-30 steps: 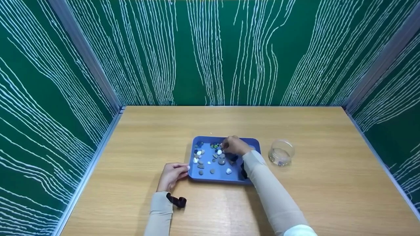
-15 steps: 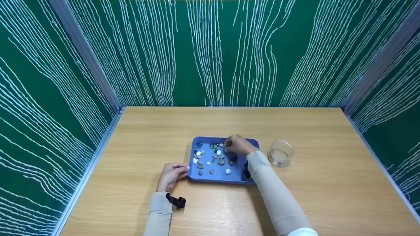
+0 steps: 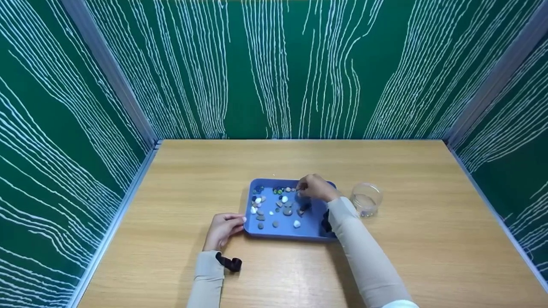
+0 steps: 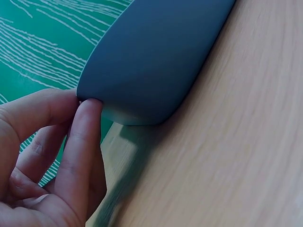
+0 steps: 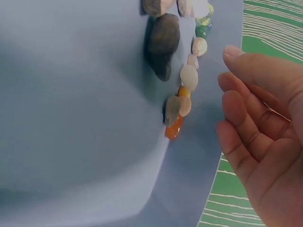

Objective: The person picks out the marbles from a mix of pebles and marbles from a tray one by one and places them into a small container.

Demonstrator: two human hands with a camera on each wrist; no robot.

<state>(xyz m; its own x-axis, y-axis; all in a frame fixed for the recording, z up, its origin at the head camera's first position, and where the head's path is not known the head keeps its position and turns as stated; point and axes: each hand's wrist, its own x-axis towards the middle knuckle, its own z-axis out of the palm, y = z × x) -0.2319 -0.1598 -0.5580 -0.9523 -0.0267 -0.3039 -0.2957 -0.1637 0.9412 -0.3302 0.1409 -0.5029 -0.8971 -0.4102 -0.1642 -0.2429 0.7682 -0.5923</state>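
Note:
My left hand (image 3: 224,229) pinches the left edge of a blue tray (image 3: 291,236) between thumb and fingers. In the left wrist view, the fingertips grip the rim of the tray's outer wall (image 4: 151,52). My right hand (image 5: 265,123) is over the tray's far side, its fingers loosely bent with nothing between them. Beside those fingers runs a row of small stones: a white pebble (image 5: 189,77), an orange glass piece (image 5: 174,127) and a green glass piece (image 5: 202,31). A larger dark stone (image 5: 164,35) lies further in. Pebbles and glass beads are scattered over the tray's left half.
To the right of the tray, a round clear container (image 3: 366,199) stands on the wooden table (image 3: 428,239), with a few small pieces in its bottom. Green panels (image 3: 299,68) with white wavy lines enclose the table at the back and sides.
My right hand has moved slightly right along the tray's far side, uncovering more small stones in the row there. My left hand keeps its pinch on the tray's edge.

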